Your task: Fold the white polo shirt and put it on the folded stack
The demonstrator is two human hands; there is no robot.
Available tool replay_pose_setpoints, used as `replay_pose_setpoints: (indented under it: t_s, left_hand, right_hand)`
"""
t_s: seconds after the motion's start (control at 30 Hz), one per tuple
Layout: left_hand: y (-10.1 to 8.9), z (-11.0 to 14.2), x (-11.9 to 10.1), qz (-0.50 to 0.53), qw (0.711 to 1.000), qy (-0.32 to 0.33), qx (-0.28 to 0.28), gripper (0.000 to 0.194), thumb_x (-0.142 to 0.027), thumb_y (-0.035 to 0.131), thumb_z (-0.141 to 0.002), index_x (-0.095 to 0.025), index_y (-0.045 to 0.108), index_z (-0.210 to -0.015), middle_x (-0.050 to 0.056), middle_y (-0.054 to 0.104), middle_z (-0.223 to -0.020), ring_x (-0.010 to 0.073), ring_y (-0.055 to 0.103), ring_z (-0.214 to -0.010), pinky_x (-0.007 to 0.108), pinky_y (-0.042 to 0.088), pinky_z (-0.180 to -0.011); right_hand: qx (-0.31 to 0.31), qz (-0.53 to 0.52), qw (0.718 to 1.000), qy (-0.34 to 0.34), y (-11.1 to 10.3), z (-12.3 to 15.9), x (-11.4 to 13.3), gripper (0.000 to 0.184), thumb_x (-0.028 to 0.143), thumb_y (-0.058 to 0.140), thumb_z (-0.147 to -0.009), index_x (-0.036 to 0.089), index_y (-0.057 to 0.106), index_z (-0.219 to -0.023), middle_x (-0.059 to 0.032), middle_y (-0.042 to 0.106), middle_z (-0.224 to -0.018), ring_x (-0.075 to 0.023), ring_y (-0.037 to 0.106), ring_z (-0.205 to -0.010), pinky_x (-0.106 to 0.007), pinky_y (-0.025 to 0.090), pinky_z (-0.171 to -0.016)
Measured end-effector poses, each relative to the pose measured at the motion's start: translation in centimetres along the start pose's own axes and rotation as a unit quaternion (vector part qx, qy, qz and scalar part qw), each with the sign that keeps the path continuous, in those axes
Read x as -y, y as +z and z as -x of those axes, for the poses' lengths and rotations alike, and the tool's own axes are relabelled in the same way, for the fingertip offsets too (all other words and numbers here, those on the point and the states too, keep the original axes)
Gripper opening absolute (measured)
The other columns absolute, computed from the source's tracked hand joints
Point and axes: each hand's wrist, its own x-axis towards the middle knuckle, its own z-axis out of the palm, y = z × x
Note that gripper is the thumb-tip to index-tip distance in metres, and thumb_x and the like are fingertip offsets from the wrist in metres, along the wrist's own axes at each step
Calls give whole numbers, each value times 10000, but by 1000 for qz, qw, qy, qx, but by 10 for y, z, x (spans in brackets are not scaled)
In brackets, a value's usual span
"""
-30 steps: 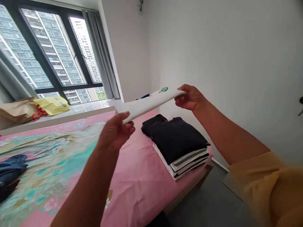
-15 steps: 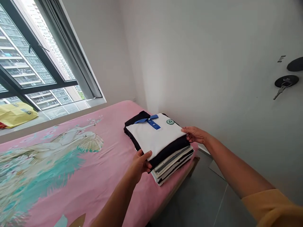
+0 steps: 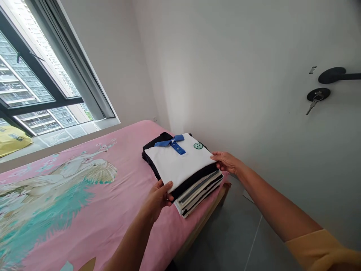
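Observation:
A folded white polo shirt (image 3: pixel 175 165) with a blue collar and a round green badge lies on top of a stack of folded clothes (image 3: pixel 201 194) near the bed's corner. My left hand (image 3: pixel 158 197) pinches the shirt's near left corner, thumb on top and fingers curled beneath. At the near right corner, my right hand (image 3: pixel 225 162) grips the shirt in the same way. Just under the white shirt is a black folded garment (image 3: pixel 194 180). White, grey and black folded edges show lower in the stack.
The bed (image 3: pixel 126 214) has a pink sheet with a printed bird. A white door with a black handle (image 3: pixel 332 75) and a key (image 3: pixel 312 105) stands to the right, above grey floor tiles (image 3: pixel 234 233). A yellow bag (image 3: pixel 12 141) rests on the sill by the window.
The view has turned slightly right, so everything sits further left and more of the door handle shows. Both hands keep their hold on the shirt's corners.

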Motion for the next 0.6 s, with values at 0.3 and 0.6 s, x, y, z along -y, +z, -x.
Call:
replay_pose_setpoints:
  t_s: [0.3,0.6]
  left_hand:
    - [-6,14,23,8,999,12,-35,460,-331,712,-687,-192,502,-1073,4,624,-771,48,514,-452,167,389,-407]
    - [-85,125,147,57,981,-112,-151,551,-441,796,-579,-192,568,-1015,-46,545,-602,87,503,-448,190,354,-386]
  right_hand:
    - [-123,96,987,-37,4,9,-11,316,304,698,-695,177,565,-952,19,590,-606,-51,429,-369,-164,297,-322]
    - [-275,189,907,-256,19,54,-30,221,349,531,-788,194,591,-935,-37,624,-866,-140,558,-748,-262,483,-667]
